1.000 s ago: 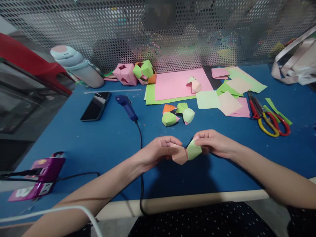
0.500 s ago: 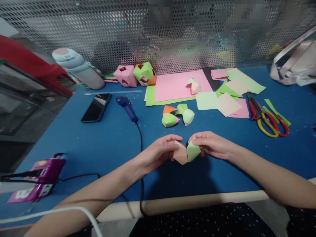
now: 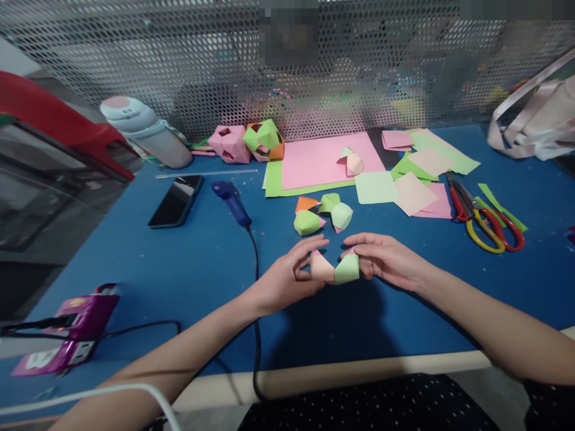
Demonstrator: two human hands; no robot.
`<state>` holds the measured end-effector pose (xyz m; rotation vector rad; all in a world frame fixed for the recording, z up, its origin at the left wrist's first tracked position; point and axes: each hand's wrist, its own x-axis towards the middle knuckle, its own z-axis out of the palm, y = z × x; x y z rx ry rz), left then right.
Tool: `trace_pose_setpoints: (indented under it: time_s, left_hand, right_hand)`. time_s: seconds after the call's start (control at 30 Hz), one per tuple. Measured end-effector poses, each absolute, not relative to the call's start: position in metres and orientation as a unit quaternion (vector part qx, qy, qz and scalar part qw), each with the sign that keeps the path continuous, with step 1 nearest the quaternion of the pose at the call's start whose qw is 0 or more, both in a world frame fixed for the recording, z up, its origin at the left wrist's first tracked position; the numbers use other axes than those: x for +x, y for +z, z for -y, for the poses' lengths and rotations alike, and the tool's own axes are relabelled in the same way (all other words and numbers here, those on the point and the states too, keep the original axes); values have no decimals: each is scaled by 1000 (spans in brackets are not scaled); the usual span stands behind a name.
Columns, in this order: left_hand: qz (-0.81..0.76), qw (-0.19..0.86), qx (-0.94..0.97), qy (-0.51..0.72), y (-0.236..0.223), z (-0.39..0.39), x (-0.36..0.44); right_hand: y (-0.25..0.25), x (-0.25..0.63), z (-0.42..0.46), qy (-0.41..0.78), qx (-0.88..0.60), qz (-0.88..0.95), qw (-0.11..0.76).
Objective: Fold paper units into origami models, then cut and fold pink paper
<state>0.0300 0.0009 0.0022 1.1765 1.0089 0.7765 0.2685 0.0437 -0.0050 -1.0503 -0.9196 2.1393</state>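
Observation:
Between both hands, above the near part of the table, is a folded paper piece point(image 3: 346, 270) with a peach half and a pale green half meeting in the middle. My left hand point(image 3: 291, 272) holds the peach side, thumb below and fingers curved behind. At the green side, my right hand point(image 3: 386, 257) pinches the edge by a pink corner; some of its fingertips are hidden. Just beyond the hands lie a green and orange folded paper unit point(image 3: 308, 222) and a two-tone green one point(image 3: 341, 216). Another small folded unit point(image 3: 354, 163) rests on the pink sheet point(image 3: 314, 161).
A blue glue gun point(image 3: 231, 202) with its black cord and a phone point(image 3: 176, 202) lie left. Scissors point(image 3: 485, 227) and loose paper squares point(image 3: 415, 193) lie right. Finished paper balls point(image 3: 230, 143) and a bottle point(image 3: 155, 140) stand by the mesh panel. A purple power strip point(image 3: 74, 326) sits near left.
The folded paper piece has tilted, so its upper edges and pink corners show more. My left thumb has shifted beneath the peach half, and my left fingers have lifted.

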Motion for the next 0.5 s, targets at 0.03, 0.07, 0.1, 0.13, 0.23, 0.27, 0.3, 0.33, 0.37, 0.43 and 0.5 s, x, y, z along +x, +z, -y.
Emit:
trace_pose_setpoints:
  time_s: [0.03, 0.07, 0.1, 0.13, 0.23, 0.27, 0.3, 0.33, 0.37, 0.43, 0.5]
  left_hand:
    - [-452, 631, 531, 340, 3, -1, 30]
    - [-466, 622, 532, 336, 4, -2, 30]
    - [-483, 621, 522, 329, 6, -2, 31]
    - [-501, 625, 506, 320, 8, -3, 32]
    - [-542, 619, 482, 301, 12, -4, 34]
    - [-552, 605, 491, 297, 13, -4, 34]
    - [-563, 585, 506, 292, 13, -4, 34]
    - [-575, 559, 526, 284, 13, -3, 34]
    - [-585, 528, 550, 276, 12, -2, 34]
    - [-592, 464, 602, 268, 10, -1, 33]
    - [-584, 410, 649, 265, 7, 1, 31]
  right_hand:
    - [-5, 269, -43, 792, -393, 364, 293]
    - [-4, 269, -43, 780, -392, 388, 295]
    - [-3, 270, -43, 765, -393, 417, 295]
    - [-2, 272, -42, 742, -397, 454, 292]
    - [2, 276, -40, 629, -426, 600, 252]
    - [2, 277, -39, 583, -429, 650, 232]
    - [2, 278, -38, 537, -424, 696, 217]
    - [0, 278, -37, 491, -412, 739, 208]
    - [-3, 278, -37, 445, -394, 777, 208]
    - [-8, 278, -37, 357, -355, 835, 220]
    - [-13, 277, -40, 301, -334, 865, 222]
